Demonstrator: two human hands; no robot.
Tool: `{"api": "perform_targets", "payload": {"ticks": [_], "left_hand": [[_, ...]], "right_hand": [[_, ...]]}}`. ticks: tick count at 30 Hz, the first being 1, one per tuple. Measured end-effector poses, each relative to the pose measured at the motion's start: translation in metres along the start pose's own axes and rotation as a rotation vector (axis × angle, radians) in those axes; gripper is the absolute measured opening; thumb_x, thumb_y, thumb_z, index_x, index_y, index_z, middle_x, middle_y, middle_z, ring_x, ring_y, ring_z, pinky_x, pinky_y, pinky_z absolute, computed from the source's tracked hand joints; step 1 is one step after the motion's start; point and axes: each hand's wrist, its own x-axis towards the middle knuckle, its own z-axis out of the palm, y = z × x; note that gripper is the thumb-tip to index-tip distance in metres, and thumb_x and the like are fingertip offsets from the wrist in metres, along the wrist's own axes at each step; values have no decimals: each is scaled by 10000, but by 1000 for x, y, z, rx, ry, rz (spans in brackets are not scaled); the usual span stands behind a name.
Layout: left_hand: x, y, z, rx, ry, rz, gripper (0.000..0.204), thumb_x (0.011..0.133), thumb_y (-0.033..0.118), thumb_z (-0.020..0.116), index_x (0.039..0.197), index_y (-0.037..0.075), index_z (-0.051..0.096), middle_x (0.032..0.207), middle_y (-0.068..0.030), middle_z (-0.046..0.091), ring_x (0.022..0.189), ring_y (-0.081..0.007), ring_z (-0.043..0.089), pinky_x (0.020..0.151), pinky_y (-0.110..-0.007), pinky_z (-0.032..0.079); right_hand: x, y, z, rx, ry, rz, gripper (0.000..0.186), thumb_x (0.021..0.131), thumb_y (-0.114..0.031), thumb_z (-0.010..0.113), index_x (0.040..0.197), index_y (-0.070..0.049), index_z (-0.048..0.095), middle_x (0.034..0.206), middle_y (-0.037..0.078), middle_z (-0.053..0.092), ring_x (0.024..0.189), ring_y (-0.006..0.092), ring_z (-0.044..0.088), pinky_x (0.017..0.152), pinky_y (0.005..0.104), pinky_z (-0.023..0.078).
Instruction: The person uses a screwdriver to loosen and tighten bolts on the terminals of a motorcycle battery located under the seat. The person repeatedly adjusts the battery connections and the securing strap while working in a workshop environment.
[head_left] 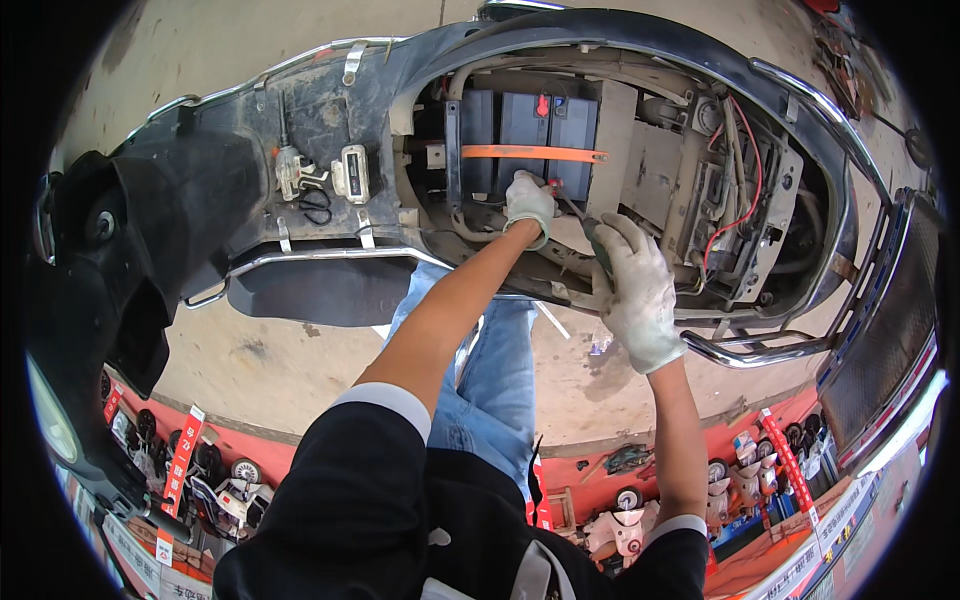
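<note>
Both my hands wear white work gloves over the open body of an electric scooter. In my right hand (pixel 637 290) is a screwdriver (pixel 594 236) with a dark green handle, its shaft slanting up and left toward a red terminal cover (pixel 556 184). My left hand (pixel 529 200) sits beside that cover at the near edge of the batteries, fingers drawn together; what they pinch is hidden. The dark batteries (pixel 575 123) stand side by side under an orange strap (pixel 535 153). Another red terminal cover (pixel 543 104) shows at their far end.
A cordless power tool (pixel 291 170) and its detached battery pack (pixel 352 174) lie on the footboard (pixel 322 110) to the left. Red wiring (pixel 752 190) runs through the rear compartment. Chrome rails (pixel 755 350) edge the scooter. Small scooters (pixel 235 500) stand behind me.
</note>
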Motion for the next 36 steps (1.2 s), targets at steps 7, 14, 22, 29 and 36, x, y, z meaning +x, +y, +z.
{"api": "perform_targets", "payload": {"ticks": [7,14,22,29,36], "left_hand": [[-16,10,-14,195,-13,12,229,844,151,616,996,0,534,913,-229,648,925,-394,631,776,-455,519],[-25,4,-14,311,-148,69,283,870,131,526,1123,5,506,1010,-279,619,970,-425,604,817,-481,499],[-36,5,-15,434,-223,184,414,834,159,553,1201,-27,509,1011,-253,635,1001,-386,603,846,-453,489],[-15,3,-25,542,-354,208,281,839,271,578,1009,79,694,1016,-182,663,964,-357,626,837,-398,504],[7,-16,-8,79,-470,-216,455,916,459,473,910,47,665,760,-134,658,770,-297,650,685,-409,519]], "right_hand": [[8,-21,-3,-98,-214,288,470,765,-128,647,1206,-59,499,1104,129,560,941,303,585,808,403,494],[10,-15,1,-192,-182,123,513,816,-268,657,1253,-65,482,1002,135,592,824,304,619,751,417,497],[10,-26,7,-171,-183,168,429,829,-211,637,1204,-48,507,976,150,598,860,339,604,728,417,498],[18,-33,1,-271,-334,-1,443,807,-112,618,1214,-19,469,1023,161,571,914,343,585,781,427,482],[30,-39,0,-326,-283,-249,453,800,-167,647,1198,-21,487,946,153,592,815,315,618,677,413,505]]}}
